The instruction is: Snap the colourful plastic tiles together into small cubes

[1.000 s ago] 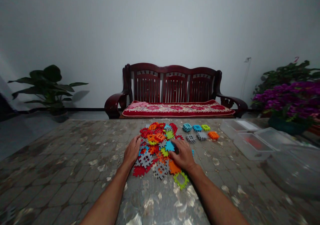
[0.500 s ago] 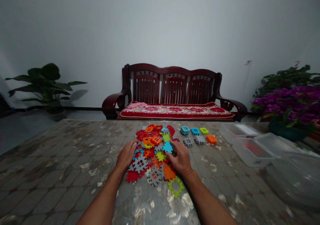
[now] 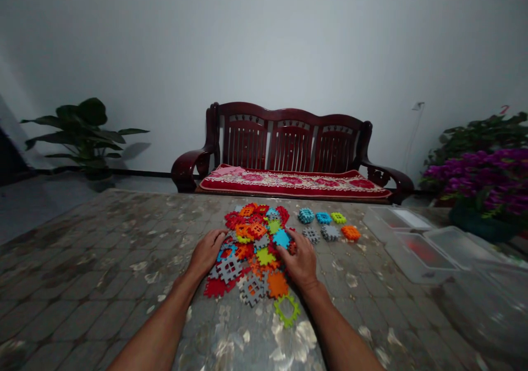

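Observation:
A heap of toothed interlocking toy tiles (image 3: 247, 232) in red, orange, grey, green and blue lies between my hands on the table. My left hand (image 3: 207, 251) rests along the heap's left side, fingers loosely extended and holding no tile that I can see; some fingertips are hidden. At the right side, the thumb and fingers of my right hand (image 3: 301, 258) are on the edge of a blue tile (image 3: 281, 238), which sits tilted on the heap. Closest to me lie a lime-green frame tile (image 3: 287, 310), an orange tile (image 3: 277, 284) and a grey tile (image 3: 252, 289).
Right of the heap stand two rows of small assembled blocks, among them a teal one (image 3: 306, 215) and an orange one (image 3: 350, 233). Clear plastic boxes (image 3: 424, 258) occupy the table's right side, near purple flowers (image 3: 490, 178). A wooden bench (image 3: 289, 140) stands behind the table.
The blue tile has shifted slightly up and right with my right hand. My left hand stays at the heap's left side. The view has turned slightly.

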